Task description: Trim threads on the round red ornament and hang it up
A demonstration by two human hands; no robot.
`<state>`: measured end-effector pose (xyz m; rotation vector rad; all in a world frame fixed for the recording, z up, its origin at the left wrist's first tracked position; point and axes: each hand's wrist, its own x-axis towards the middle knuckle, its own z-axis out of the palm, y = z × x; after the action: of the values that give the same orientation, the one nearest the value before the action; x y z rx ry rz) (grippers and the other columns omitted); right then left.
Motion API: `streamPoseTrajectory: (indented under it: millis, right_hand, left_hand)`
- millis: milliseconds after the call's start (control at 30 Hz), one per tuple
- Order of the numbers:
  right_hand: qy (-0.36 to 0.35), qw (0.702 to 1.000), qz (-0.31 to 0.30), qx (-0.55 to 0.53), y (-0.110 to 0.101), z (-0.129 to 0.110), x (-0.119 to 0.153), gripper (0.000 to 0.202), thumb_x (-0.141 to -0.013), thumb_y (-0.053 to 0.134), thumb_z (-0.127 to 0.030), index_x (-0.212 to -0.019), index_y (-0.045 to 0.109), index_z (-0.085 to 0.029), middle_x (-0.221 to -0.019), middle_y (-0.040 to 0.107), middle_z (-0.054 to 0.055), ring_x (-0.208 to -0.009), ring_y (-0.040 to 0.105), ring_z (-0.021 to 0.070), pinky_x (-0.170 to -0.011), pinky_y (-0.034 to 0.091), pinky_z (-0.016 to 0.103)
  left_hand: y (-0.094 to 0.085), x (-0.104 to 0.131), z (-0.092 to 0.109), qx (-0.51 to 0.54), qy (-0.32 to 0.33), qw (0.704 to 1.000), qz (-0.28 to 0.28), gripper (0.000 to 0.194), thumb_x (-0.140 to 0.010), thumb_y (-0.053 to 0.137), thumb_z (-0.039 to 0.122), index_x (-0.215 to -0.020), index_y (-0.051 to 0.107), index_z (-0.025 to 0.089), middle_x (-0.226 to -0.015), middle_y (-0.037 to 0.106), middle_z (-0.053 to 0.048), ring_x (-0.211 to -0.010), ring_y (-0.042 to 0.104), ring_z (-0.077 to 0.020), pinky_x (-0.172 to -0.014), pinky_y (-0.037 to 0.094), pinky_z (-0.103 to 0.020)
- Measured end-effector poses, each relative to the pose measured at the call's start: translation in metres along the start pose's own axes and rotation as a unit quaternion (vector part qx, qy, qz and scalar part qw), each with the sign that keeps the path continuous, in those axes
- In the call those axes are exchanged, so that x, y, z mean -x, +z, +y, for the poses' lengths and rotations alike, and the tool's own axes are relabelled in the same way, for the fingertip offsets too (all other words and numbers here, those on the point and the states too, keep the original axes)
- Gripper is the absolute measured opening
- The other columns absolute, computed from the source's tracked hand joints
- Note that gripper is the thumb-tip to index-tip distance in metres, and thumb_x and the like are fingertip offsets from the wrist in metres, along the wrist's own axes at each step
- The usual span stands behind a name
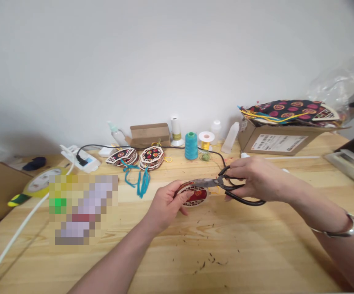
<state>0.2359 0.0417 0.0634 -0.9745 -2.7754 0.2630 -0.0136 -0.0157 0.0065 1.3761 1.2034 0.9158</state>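
Observation:
Between the thumb and fingers of my left hand (169,205) is an oval ornament (199,197) with a pale lattice frame over dark red patterned fabric. My right hand (250,177) grips black-handled scissors (216,182), whose blades point left and lie along the ornament's upper edge. Whether the blades touch the fabric, I cannot tell. A bit of yellow cord shows at the ornament's right end. Dark scraps (210,259) are scattered on the wooden table (152,261) below my hands.
Behind stand a teal thread cone (191,147), a yellow thread spool (205,141) and stacked lattice ornaments (151,158) with teal tassels. A cardboard box (275,141) full of fabric pieces is at right. A power strip (86,161) and white cable lie left, beside a blurred-out area.

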Motion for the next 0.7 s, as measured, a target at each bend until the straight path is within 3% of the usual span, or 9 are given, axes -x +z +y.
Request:
streamPoseTrajectory:
  millis: [500, 700]
  right_hand:
    - [-0.023, 0.998, 0.035, 0.043, 0.0040, 0.0037, -0.0002, 0.026, -0.079, 0.060, -0.039, -0.066, 0.060, -0.016, -0.066, 0.060, 0.004, -0.060, 0.050, 0.0124, -0.054, 0.028, 0.025]
    - [-0.024, 0.996, 0.064, 0.056, 0.0028, 0.0033, 0.0003, 0.027, -0.081, 0.058, -0.038, -0.065, 0.060, -0.017, -0.064, 0.060, 0.003, -0.057, 0.051, 0.0121, -0.053, 0.027, 0.025]
  left_hand:
    - [-0.0009, -0.0007, 0.0021, -0.018, 0.008, 1.000, 0.004, 0.022, -0.081, 0.058, 0.035, -0.090, 0.066, 0.018, -0.076, 0.061, 0.002, -0.049, 0.055, -0.0069, -0.042, 0.051, -0.018]
    - [-0.0018, -0.0003, 0.0007, -0.012, 0.012, 1.000, 0.006, 0.025, -0.081, 0.058, 0.036, -0.096, 0.066, 0.018, -0.084, 0.064, 0.000, -0.060, 0.058, -0.0105, -0.044, 0.054, -0.020]
